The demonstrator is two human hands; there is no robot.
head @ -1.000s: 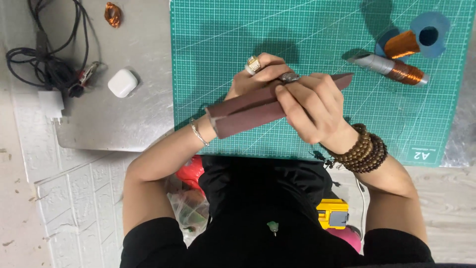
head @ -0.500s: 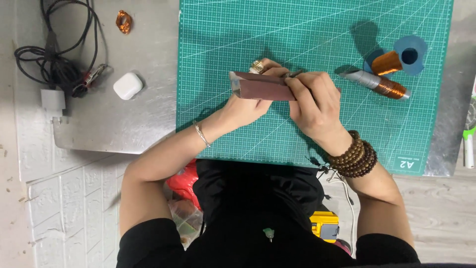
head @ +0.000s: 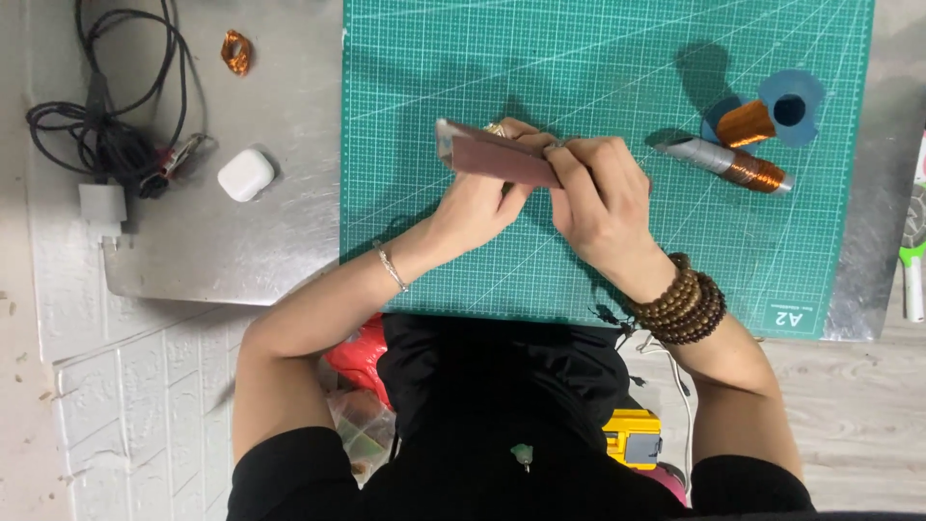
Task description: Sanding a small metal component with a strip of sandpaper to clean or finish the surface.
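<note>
Both my hands hold a folded brown sheet, like sandpaper (head: 492, 154), a little above the green cutting mat (head: 598, 58). My left hand (head: 482, 203) grips it from below, with a ring on one finger and a thin bracelet on the wrist. My right hand (head: 598, 198) pinches the sheet's right end from above, with wooden bead bracelets on that wrist. What lies inside the fold is hidden.
A copper wire spool on a blue bobbin (head: 762, 116) and a grey rod wound with copper wire (head: 733, 166) lie at the mat's right. On the metal plate to the left sit a white earbud case (head: 245, 175), tangled black cables (head: 106, 125) and a small copper coil (head: 236, 51).
The brown sheet has been turned from a long slanted strip to a shorter folded piece, and both hands have shifted with it slightly toward the middle of the mat.
</note>
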